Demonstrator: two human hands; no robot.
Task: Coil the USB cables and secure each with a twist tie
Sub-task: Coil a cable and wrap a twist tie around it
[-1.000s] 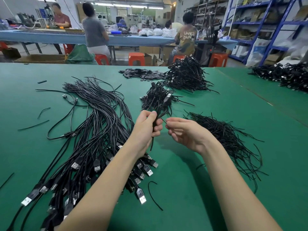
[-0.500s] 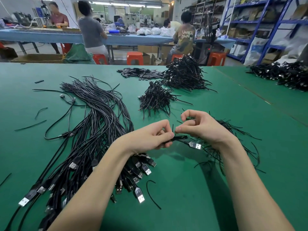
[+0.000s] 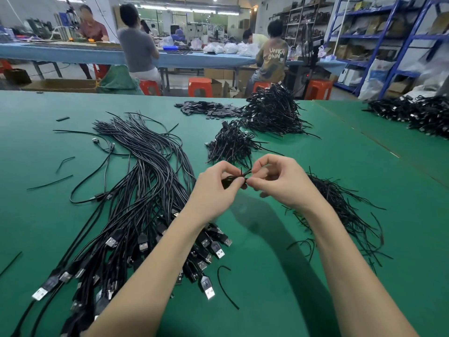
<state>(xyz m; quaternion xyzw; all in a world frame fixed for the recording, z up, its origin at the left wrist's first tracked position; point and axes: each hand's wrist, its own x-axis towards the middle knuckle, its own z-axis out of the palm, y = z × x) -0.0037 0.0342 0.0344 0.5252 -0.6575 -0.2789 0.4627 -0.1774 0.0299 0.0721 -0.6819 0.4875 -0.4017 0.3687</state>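
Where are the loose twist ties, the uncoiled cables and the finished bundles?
twist ties (image 3: pixel 340 205): head view, middle of the heap.
uncoiled cables (image 3: pixel 145 171): head view, mid-length of the strands.
finished bundles (image 3: pixel 272 110): head view, centre of the far pile.

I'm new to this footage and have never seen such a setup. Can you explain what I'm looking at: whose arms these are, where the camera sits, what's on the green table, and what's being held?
There is no machine here: the arms belong to a person wearing a camera on their head, which looks forward and down. The left hand grips a small coiled cable, and the right hand pinches a thin twist tie at the bundle. On the green table lie loose USB cables on the left, spare ties on the right, and piles of finished bundles farther back. Other workers sit at a bench behind.
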